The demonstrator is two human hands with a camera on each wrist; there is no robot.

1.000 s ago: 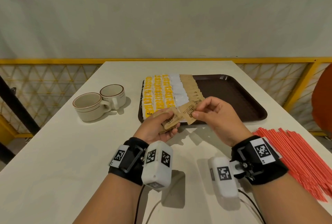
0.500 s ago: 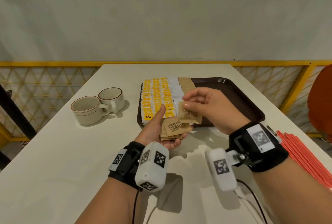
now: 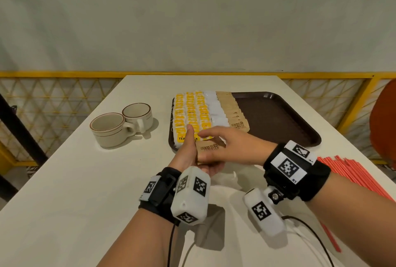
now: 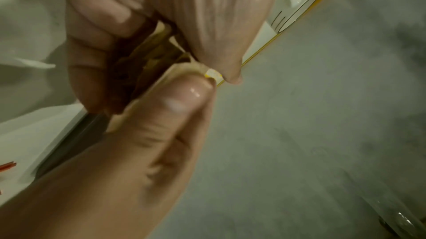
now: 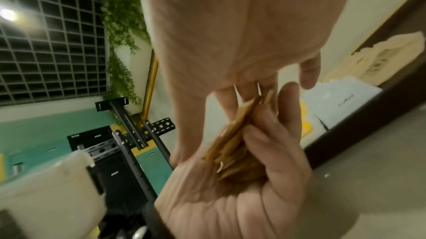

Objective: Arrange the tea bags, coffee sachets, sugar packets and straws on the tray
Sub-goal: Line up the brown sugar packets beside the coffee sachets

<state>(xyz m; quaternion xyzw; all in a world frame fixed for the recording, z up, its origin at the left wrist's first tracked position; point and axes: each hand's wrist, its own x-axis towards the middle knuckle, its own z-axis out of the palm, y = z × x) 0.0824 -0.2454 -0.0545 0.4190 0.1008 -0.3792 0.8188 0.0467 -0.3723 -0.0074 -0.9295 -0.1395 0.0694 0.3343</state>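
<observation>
At the near edge of the dark brown plastic tray (image 3: 278, 116), the left hand (image 3: 192, 159) cradles a small stack of tan paper sugar packets (image 3: 209, 152), fingers curled beneath it and thumb raised along its 9 o'clock side. From 3 o'clock the right hand (image 3: 233, 148) reaches across the stack, its fingers closed on the top packet. On the tray's 9 o'clock half lie columns of yellow-and-white tea bags (image 3: 190, 114), then white sachets (image 3: 215, 110), then a column of tan packets (image 3: 232, 112). Loose red plastic straws (image 3: 351, 172) lie on the white table (image 3: 85, 181) at 3 o'clock, off the tray. Two cream ceramic cups (image 3: 122, 125) stand touching at 10 o'clock.
</observation>
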